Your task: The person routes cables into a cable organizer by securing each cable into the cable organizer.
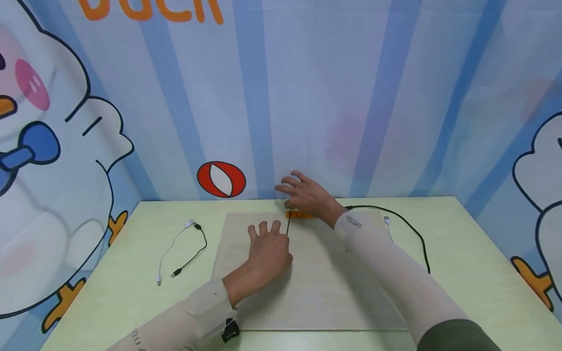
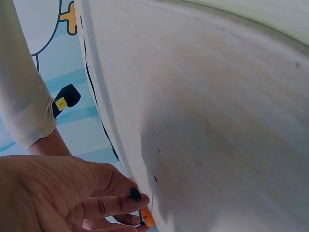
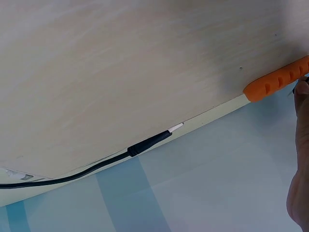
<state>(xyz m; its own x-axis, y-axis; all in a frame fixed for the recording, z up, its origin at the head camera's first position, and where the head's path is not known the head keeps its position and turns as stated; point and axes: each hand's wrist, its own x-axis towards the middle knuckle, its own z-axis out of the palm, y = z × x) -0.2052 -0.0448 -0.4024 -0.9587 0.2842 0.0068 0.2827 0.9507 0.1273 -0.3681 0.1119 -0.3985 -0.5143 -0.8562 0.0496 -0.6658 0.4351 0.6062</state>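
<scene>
A thin black cable [image 1: 288,227] runs between my two hands above a pale wooden board [image 1: 325,292]. Thumb and forefinger of my left hand [image 1: 269,253] pinch its near end; the small black tip [image 2: 136,194] pokes out between them in the left wrist view. Farther back, my right hand [image 1: 311,197] pinches the cable's other end, its remaining fingers spread. Right beside that hand, an orange cable organizer [image 3: 277,81] with a row of notches lies along the board's back edge. The right hand covers part of it in the head view.
A white cable [image 1: 169,251] and a short black cable [image 1: 193,257] lie on the table to the left. At the back right, a thicker black cable [image 1: 414,229] curves beside a white plug [image 1: 387,220]. A printed cloth backdrop [image 1: 307,97] stands behind the table.
</scene>
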